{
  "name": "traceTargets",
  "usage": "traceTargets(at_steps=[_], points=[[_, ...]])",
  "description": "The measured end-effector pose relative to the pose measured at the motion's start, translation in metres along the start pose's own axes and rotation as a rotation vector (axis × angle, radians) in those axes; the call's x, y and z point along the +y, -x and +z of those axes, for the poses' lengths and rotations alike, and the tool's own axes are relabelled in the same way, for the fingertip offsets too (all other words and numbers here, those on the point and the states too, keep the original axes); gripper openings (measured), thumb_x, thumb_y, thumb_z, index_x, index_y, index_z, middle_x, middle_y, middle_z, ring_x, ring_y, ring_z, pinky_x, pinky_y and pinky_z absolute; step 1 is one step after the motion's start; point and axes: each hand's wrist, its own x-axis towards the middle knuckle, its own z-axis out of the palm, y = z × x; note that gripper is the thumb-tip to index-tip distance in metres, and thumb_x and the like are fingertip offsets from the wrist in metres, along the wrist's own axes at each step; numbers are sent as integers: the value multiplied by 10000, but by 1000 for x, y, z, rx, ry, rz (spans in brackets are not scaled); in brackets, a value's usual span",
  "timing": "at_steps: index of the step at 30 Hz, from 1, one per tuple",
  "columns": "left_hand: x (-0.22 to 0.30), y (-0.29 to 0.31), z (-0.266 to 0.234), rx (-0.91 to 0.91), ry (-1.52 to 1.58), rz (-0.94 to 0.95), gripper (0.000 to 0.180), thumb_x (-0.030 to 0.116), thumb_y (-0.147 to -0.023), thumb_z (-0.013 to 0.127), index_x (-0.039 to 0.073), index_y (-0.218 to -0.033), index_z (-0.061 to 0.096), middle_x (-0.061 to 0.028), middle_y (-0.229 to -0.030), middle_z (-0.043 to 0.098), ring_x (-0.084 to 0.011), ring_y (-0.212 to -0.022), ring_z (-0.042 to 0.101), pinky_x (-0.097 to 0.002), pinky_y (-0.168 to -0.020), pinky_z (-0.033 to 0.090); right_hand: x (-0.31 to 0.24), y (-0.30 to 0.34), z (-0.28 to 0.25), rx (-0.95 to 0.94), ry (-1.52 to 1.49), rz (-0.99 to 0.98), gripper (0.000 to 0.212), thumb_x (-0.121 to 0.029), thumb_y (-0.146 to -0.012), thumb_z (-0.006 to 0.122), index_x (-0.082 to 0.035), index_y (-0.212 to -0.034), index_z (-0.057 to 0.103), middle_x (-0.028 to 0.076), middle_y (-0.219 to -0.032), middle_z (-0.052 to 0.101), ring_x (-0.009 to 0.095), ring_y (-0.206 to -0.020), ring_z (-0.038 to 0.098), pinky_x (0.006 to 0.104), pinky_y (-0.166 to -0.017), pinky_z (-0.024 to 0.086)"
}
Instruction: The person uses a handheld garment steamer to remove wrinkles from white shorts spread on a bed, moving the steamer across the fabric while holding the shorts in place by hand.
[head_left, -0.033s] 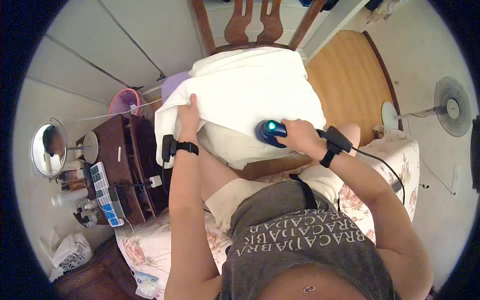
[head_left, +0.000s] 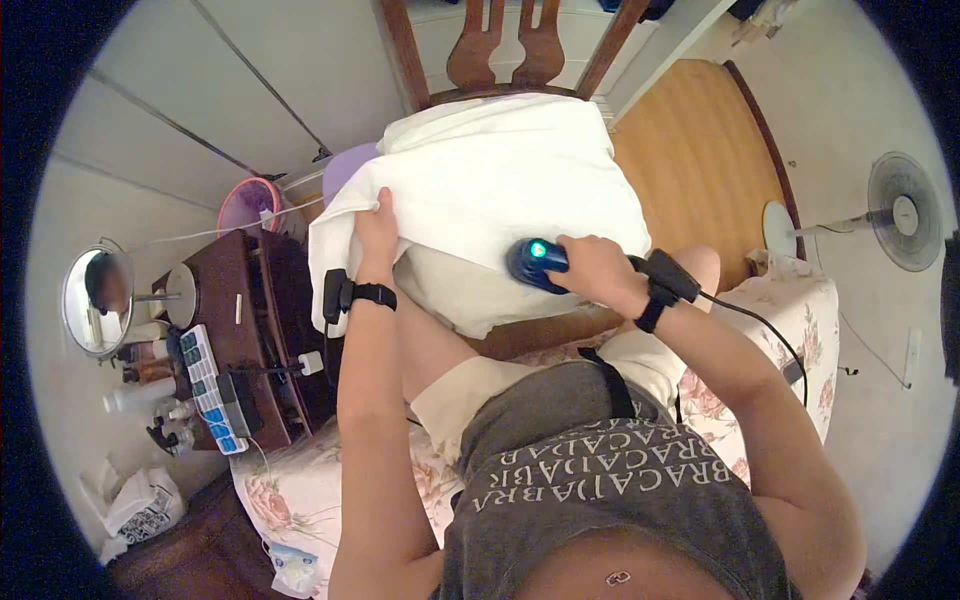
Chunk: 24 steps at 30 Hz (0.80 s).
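"What did the hands have hold of?"

"The right hand (head_left: 598, 268) was wrapped round the grip of a dark blue device (head_left: 525, 263), whose glowing light (head_left: 538, 249) faced up. The left hand (head_left: 376, 235) pinched a fold of white cloth (head_left: 500, 170), thumb on top — the other fingers were hidden, so I couldn't tell how tightly they curled."

"And where was the device?"

"Over the near right part of the cloth, which was heaped in front of the backrest of a wooden chair (head_left: 471, 62). I couldn't tell whether its underside pressed on the fabric."

"How did it lie from the hands?"

"Its long axis ran roughly left to right, the head pointing left and the grip going into the right hand, clearly the nearer one. The left was well apart at the cloth's left edge — a broad stretch of cloth lay between its thumb and the device's head."

"What was farther out?"

"A dark brown cabinet (head_left: 212, 275) stood to the left, with a power strip (head_left: 208, 385) along its left edge. Floral bedding (head_left: 805, 340) spread out on the right, and a fan (head_left: 905, 215) stood beyond it."
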Motion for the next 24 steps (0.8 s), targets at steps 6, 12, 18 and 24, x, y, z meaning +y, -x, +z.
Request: traceTargets(at_steps=[6,12,18,24], points=[[-1,-4,1,-24,-275,-9,371,219,-946,605,-85,-1159,605,-246,-1135,661,-339,-1068,635,-389,-910,470,-80,-66,5,136,-65,-130,330,-356,-776,698,-51,-902,676,198,-799,687,356,-754,683,454,-694,550],[22,8,1,-21,-282,-122,352,208,-951,601,-90,-1138,615,-259,-1122,660,-361,-1066,631,-387,-911,466,-74,-73,23,135,-21,-171,339,-384,-738,727,-64,-843,689,178,-798,695,350,-756,688,447,-677,551],[47,7,-10,-26,3,-119,416,220,-962,603,-119,-1200,563,-196,-1168,645,-281,-1030,621,-364,-897,468,62,29,-16,-42,60,14,387,-394,-750,702,-67,-956,685,184,-823,694,350,-801,688,448,-753,556],[96,1,-44,98,369,-99,379,272,-968,608,-78,-1113,595,-114,-1063,653,-170,-938,621,-314,-798,501,149,73,-36,165,-185,227,479,-400,-758,720,-67,-1100,682,199,-885,698,364,-819,676,426,-738,529]])
